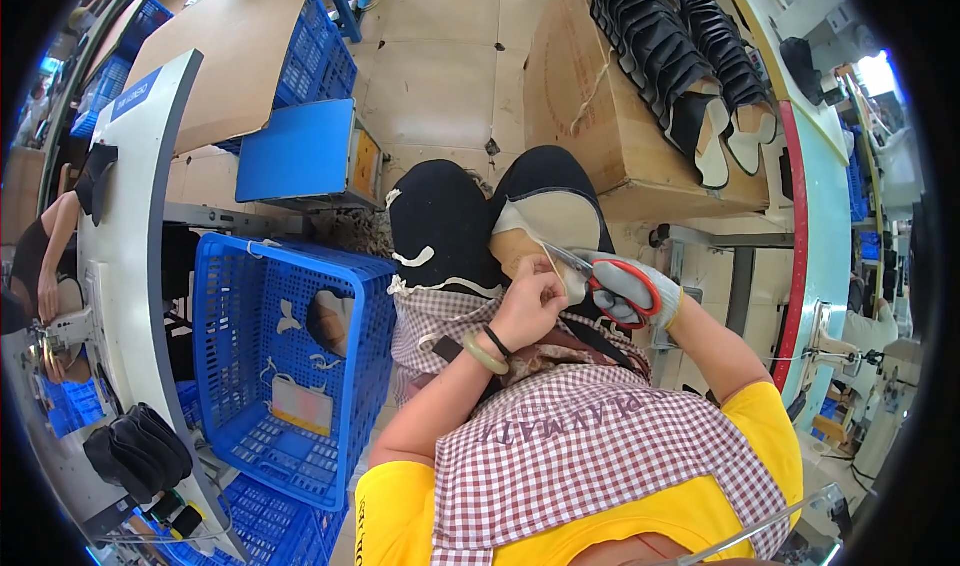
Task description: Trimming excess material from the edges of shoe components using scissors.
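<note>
On my right thigh lies a shoe upper (pixel 562 213), black outside with a pale cream lining. My bare left hand (pixel 533 301) pinches its near edge between thumb and fingers, and a thin pale strip rises from there. In a grey work glove, my right hand (pixel 630 291) is closed around red-handled scissors (pixel 570 258). Their metal blades point left, toward the edge beside my left fingertips. Whether the blades touch the material I cannot tell. My fingers hide part of the near end of the upper.
A blue plastic crate (pixel 345 406) at my left holds a few scraps. Stacked black uppers (pixel 650 41) lie on a cardboard box (pixel 580 106) at the far right. Worktables flank me; at the left one (pixel 130 226) a co-worker's arm (pixel 55 256) reaches toward a machine.
</note>
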The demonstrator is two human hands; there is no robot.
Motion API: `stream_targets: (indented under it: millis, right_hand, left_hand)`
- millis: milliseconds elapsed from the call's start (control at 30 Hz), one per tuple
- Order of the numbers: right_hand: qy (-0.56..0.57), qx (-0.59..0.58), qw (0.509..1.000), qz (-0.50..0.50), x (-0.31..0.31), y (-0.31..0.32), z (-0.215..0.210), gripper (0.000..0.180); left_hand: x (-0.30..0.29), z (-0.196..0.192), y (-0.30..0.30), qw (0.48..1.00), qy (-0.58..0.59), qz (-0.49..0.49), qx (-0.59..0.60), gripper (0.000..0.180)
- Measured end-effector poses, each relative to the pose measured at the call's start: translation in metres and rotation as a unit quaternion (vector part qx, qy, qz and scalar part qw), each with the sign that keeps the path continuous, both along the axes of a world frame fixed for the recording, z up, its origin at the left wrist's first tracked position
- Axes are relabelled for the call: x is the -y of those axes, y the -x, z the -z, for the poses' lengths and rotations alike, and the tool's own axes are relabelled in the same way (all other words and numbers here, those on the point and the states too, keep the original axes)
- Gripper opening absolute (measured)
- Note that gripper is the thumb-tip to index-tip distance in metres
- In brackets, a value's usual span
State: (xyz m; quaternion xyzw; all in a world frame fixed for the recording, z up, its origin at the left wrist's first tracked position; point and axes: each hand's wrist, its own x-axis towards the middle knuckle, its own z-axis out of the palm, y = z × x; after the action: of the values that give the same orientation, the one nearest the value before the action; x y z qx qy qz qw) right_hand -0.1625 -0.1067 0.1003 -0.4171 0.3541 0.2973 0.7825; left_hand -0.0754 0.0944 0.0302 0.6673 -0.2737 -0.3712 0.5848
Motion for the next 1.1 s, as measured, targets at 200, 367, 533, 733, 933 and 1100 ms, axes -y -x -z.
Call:
stream_targets:
  millis: [200,367,533,733,933,1100]
  right_hand:
    - [0.012,-0.023,0.999,0.023,-0.006,-0.016,-0.002,0.028]
    - [0.069,-0.008,0.998,-0.003,-0.013,-0.015,-0.003,0.029]
    - [0.102,0.065,0.992,0.041,-0.038,-0.002,0.003,0.032]
    - [0.074,0.113,0.985,0.110,-0.059,0.009,0.019,0.052]
    - [0.037,0.197,0.972,0.124,-0.059,0.030,0.009,0.058]
    - [-0.058,0.092,0.986,0.127,-0.026,0.043,0.012,0.058]
  left_hand:
    - [-0.004,-0.005,0.005,0.994,0.024,0.028,0.100,0.010]
    - [-0.007,-0.011,0.007,0.988,0.021,0.014,0.149,0.010]
    - [-0.009,-0.015,-0.007,0.996,0.018,-0.086,0.013,0.020]
    - [0.022,0.002,-0.034,0.968,-0.098,-0.210,0.092,0.033]
    - [0.035,-0.019,-0.054,0.961,0.017,-0.142,0.235,0.032]
    - [0.032,0.004,-0.049,0.964,0.010,-0.153,0.219,0.018]
